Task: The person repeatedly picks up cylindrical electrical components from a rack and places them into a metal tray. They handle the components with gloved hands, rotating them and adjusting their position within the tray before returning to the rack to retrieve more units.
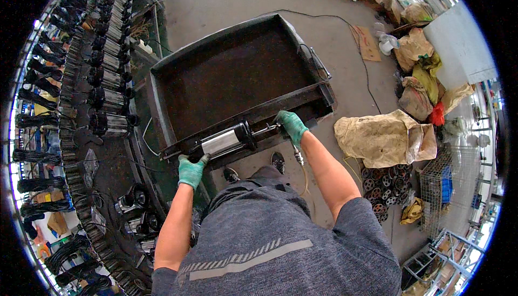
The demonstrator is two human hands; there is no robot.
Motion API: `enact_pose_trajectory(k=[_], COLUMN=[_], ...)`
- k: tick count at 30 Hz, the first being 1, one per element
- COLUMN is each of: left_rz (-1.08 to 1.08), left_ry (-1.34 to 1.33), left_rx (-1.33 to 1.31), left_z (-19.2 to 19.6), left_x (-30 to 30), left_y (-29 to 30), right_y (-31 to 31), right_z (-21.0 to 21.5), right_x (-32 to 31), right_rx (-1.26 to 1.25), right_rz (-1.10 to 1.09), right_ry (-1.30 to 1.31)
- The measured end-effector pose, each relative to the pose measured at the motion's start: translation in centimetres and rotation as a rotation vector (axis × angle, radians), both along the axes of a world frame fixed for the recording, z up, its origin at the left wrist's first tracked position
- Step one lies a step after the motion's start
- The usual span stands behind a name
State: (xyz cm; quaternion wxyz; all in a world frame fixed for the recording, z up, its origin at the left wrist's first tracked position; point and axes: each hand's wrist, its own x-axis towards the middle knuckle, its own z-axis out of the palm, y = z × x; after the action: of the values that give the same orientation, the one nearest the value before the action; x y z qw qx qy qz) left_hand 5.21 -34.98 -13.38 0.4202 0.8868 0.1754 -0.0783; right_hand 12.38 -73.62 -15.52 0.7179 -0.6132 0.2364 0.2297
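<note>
A pump motor (220, 143) with a shiny silver cylinder and black ends lies along the near ledge of a large dark metal tank (291, 100). My left hand (191, 172), in a green glove, grips the motor's left black end. From the motor's right end a thin metal shaft (265, 130) runs to my right hand. My right hand (293, 126), also gloved in green, is closed around a hose-fed tool, mostly hidden by the glove. Below that hand hangs a metal hose fitting (299, 157) with a pale hose.
Rows of similar motors (110, 99) with coiled black cables line the bench at left. To the right are a tan sack (386, 137), a pile of round metal parts (386, 185) and a wire cage (450, 180). A black cable (367, 75) crosses the floor behind the tank.
</note>
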Motion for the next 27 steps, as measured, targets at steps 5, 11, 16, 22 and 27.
enact_pose_trajectory(k=[5, 11, 16, 22, 27], left_rz=[0.002, 0.024, 0.015, 0.021, 0.052], left_ry=[0.094, 0.132, 0.12, 0.051, 0.079], left_rx=[0.147, 0.132, 0.154, -0.023, 0.043], left_z=[1.8, 2.1, 1.1, -0.1, -0.9], left_x=[0.2, 0.3, 0.2, -0.4, -0.8], left_y=[-1.0, -1.0, -0.3, -0.2, 0.2], right_y=[0.0, 0.1, 0.8, -3.6, -13.1], right_z=[-0.9, -1.0, 1.3, 0.7, 3.7], right_x=[-0.1, 0.0, -0.1, -0.6, 1.8], right_rx=[-0.002, -0.044, -0.068, -0.074, -0.922], right_rz=[-0.01, 0.001, -0.027, 0.115, 0.252], right_ry=[0.098, 0.071, 0.101, -0.088, -0.277])
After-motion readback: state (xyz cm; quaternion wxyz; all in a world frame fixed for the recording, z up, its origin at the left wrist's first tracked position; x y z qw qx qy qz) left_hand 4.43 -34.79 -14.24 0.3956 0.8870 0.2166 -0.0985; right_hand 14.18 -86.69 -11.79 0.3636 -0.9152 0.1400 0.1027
